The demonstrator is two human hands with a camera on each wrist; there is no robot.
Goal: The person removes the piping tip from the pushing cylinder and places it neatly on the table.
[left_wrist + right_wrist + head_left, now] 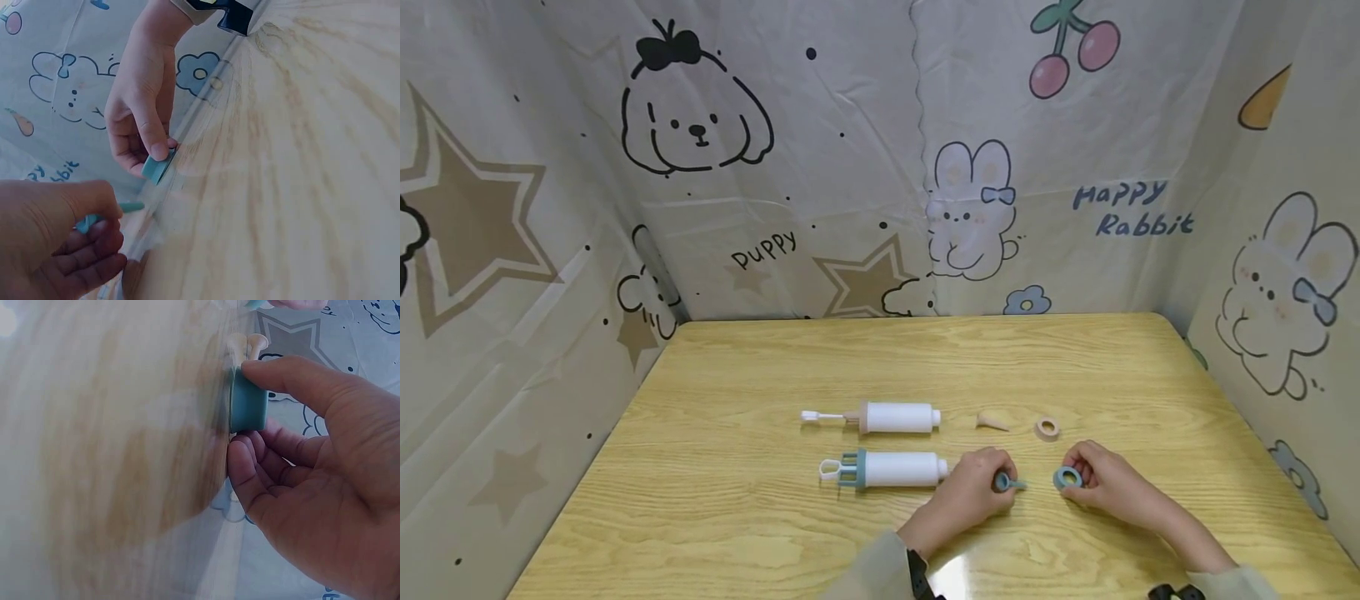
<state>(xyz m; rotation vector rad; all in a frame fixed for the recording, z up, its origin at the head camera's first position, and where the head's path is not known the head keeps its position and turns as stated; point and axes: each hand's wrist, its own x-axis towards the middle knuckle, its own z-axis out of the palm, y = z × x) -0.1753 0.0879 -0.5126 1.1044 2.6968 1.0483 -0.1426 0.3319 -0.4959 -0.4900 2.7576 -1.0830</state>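
Note:
My left hand (972,485) pinches a small teal spout-shaped piece (1017,484), whose round wide end shows a dark opening. Most of that piece hides behind the fingers in the left wrist view, where only its narrow tip (132,206) pokes out. To the right, my right hand (1111,483) holds a short teal ring (1058,478) between thumb and fingers. The ring (250,403) is low at the tabletop in the right wrist view. Close by my left hand lies a white syringe-like tube (901,469) with a teal collar and a white loop handle.
Behind it lies a second white tube (898,417) with a beige collar and white plunger rod. A beige spout piece (993,422) and a beige ring (1040,428) lie beyond my hands. Printed curtains (850,100) surround the wooden table (737,533) at the back and sides.

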